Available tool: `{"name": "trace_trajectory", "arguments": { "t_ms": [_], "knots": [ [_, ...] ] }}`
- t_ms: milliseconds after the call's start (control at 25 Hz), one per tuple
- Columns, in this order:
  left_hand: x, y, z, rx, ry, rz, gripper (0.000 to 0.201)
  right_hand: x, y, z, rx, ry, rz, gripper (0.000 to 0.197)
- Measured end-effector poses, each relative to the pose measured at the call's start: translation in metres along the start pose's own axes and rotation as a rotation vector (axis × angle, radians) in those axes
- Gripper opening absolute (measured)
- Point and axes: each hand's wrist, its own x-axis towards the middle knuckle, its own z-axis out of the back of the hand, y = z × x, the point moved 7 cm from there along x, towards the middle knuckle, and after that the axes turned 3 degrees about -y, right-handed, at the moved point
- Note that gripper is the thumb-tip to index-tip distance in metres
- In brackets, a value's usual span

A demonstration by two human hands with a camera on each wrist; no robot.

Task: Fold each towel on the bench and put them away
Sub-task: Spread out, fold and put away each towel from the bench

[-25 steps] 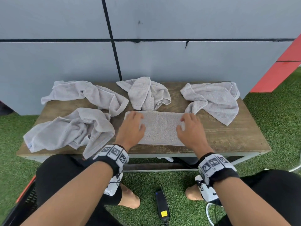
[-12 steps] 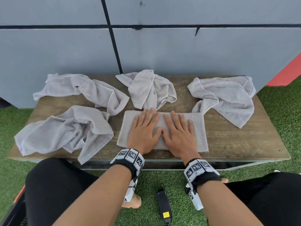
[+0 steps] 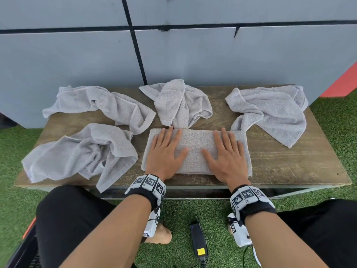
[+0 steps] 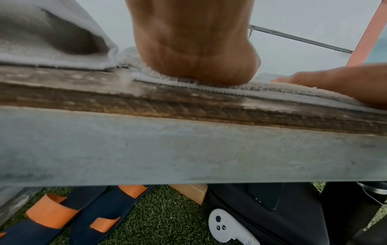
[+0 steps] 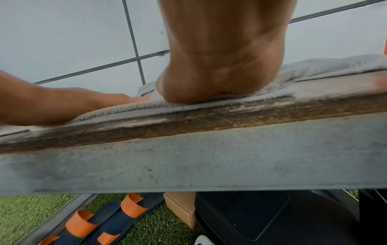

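A grey towel (image 3: pixel 195 144), folded into a flat strip, lies at the front middle of the wooden bench (image 3: pixel 289 167). My left hand (image 3: pixel 166 151) presses flat on its left half and my right hand (image 3: pixel 226 153) on its right half, fingers straight and spread. Several crumpled grey towels lie around it: one at the front left (image 3: pixel 77 153), one at the back left (image 3: pixel 100 105), one at the back middle (image 3: pixel 179 103), one at the back right (image 3: pixel 274 111). In the wrist views, the heels of my left hand (image 4: pixel 196 54) and right hand (image 5: pixel 220 69) rest on the towel's near edge.
A grey panelled wall (image 3: pixel 193 55) stands right behind the bench. Artificial grass (image 3: pixel 332 120) surrounds it. A black power adapter (image 3: pixel 198 240) lies on the grass between my feet. Under the bench sit orange-strapped sandals (image 4: pixel 62 215), a cardboard box (image 5: pixel 182 208) and a black bag (image 4: pixel 272 215).
My hands were at the towel's ends, met at its middle, and have now slid apart again, smoothing the folded strip. The camera view shifted slightly.
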Motion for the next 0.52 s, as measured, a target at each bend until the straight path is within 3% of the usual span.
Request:
{"name": "trace_trajectory", "arguments": {
  "t_ms": [520],
  "knots": [
    [-0.011,0.03,0.008,0.0,0.028,0.048,0.064,-0.007,-0.021,0.007,-0.022,-0.01,-0.116,0.087]
  ]
}}
